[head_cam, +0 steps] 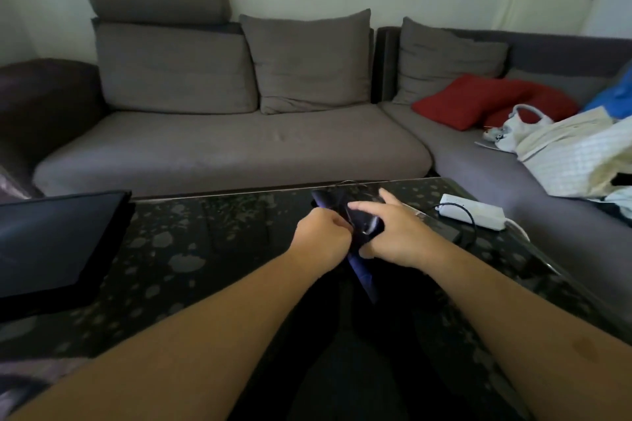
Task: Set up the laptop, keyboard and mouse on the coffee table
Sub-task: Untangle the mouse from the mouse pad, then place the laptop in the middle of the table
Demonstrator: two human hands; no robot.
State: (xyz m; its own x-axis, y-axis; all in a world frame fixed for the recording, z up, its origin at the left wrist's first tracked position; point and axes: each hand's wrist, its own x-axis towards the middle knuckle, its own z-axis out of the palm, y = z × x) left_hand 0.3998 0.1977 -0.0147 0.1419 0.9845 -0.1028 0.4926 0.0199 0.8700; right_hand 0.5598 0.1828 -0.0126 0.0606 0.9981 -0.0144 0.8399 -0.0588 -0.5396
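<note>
Flanking hands (355, 232), tablet (54, 243), white adapter (475, 212)

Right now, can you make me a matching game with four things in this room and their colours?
Things:
1. sofa seat
2. cushion
3. power brick
4. coffee table

Colours:
A. red
B. black with grey speckles
C. white
D. grey

Pairs: 1-D, 2-A, 3-C, 4-B
</note>
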